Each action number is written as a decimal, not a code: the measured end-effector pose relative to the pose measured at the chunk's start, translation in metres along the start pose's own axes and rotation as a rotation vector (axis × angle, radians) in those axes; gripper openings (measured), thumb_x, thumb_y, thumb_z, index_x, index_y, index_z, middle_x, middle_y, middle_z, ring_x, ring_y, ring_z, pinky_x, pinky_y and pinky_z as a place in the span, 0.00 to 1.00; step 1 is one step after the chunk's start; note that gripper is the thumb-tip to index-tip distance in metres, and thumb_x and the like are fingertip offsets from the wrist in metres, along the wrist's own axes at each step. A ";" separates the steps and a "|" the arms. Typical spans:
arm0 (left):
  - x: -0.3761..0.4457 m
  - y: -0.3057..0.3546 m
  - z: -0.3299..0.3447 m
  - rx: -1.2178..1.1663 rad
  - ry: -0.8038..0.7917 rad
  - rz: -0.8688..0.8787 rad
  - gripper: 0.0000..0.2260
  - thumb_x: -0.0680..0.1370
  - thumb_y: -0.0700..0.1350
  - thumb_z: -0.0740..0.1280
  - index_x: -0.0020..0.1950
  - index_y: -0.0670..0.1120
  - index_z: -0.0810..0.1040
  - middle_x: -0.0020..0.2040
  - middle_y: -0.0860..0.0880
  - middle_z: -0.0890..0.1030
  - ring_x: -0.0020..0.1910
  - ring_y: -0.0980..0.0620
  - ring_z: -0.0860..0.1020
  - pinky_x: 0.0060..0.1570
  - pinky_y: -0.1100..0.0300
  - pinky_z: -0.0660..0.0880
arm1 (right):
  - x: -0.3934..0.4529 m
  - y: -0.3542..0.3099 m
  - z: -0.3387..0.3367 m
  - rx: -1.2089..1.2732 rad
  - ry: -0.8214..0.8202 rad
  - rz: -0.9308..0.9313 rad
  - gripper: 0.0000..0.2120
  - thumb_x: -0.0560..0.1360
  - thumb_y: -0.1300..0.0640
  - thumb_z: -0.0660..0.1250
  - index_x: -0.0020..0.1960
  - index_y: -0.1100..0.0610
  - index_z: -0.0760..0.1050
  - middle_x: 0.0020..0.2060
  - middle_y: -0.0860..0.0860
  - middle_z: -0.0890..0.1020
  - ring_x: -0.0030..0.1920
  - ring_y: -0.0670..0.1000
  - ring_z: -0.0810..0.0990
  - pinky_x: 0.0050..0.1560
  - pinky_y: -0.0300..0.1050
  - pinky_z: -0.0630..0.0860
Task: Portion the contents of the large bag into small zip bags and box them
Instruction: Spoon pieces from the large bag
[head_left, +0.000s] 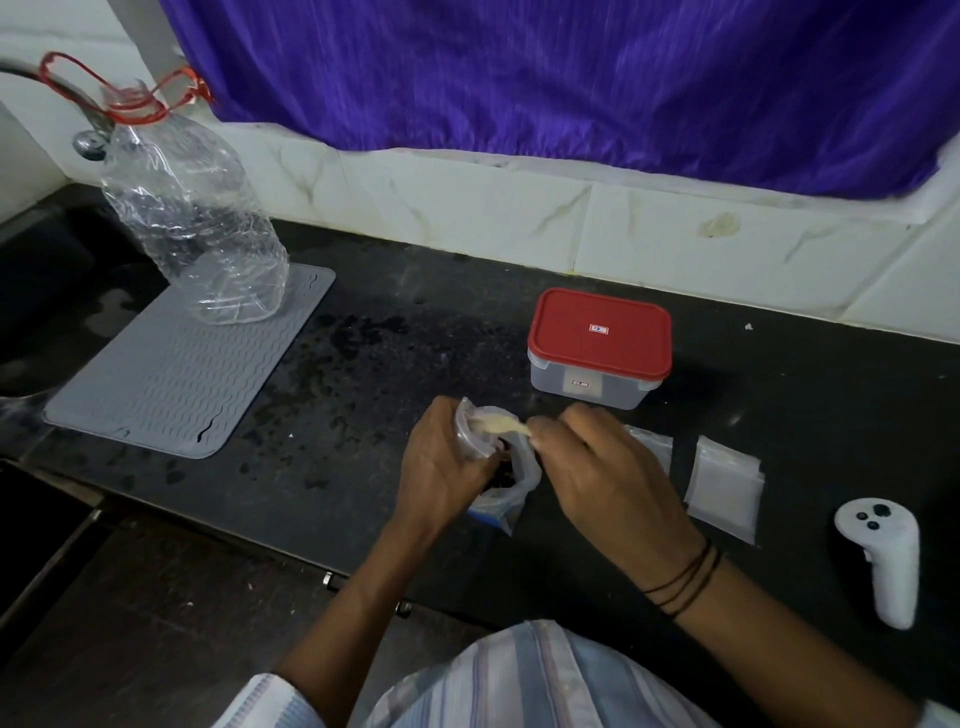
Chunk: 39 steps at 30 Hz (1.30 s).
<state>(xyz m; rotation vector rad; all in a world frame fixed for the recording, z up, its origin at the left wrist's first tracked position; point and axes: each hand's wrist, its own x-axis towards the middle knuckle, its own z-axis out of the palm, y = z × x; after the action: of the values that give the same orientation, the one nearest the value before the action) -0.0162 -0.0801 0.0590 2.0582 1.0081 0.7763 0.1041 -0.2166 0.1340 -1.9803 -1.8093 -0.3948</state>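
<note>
Large bag (506, 480) between both hands (524, 470)

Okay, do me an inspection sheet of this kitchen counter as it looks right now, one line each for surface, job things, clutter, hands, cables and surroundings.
Surface: black counter, speckled, with wet-looking patches left of centre.
Job's things: large bag open, dark contents inside; pale spoon at its mouth; small zip bags lying flat to the right; box behind, red lid on.
Clutter: grey ribbed mat; crumpled clear bottle standing on the mat's far end; white controller at right.
Hands: left hand grips the bag's rim; right hand pinches the spoon handle.
Cables: nothing seen.
Surroundings: white tiled wall; purple curtain above; tap at far left.
</note>
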 end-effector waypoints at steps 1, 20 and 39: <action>0.001 -0.004 -0.002 0.000 0.025 -0.064 0.13 0.73 0.49 0.74 0.48 0.55 0.70 0.44 0.56 0.77 0.42 0.60 0.77 0.38 0.69 0.69 | -0.001 0.003 0.001 0.013 0.024 0.048 0.09 0.81 0.59 0.60 0.51 0.59 0.79 0.40 0.52 0.77 0.37 0.49 0.74 0.35 0.42 0.74; 0.023 -0.021 0.012 -0.547 -0.221 -0.559 0.10 0.65 0.36 0.70 0.44 0.45 0.76 0.38 0.47 0.81 0.40 0.49 0.81 0.40 0.53 0.80 | -0.018 0.007 0.086 -0.033 -0.308 0.207 0.06 0.70 0.58 0.74 0.42 0.55 0.77 0.29 0.49 0.78 0.26 0.48 0.77 0.22 0.40 0.73; 0.021 -0.028 0.012 -0.754 -0.239 -0.593 0.10 0.72 0.27 0.62 0.48 0.40 0.75 0.42 0.41 0.80 0.41 0.47 0.82 0.40 0.53 0.80 | -0.026 0.014 0.093 0.609 -0.246 0.783 0.09 0.81 0.55 0.60 0.51 0.53 0.79 0.35 0.49 0.81 0.32 0.43 0.80 0.33 0.37 0.78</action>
<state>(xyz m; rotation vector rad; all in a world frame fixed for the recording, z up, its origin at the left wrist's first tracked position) -0.0077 -0.0538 0.0342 1.0931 0.9259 0.4706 0.1081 -0.1941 0.0394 -2.1068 -0.9432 0.5900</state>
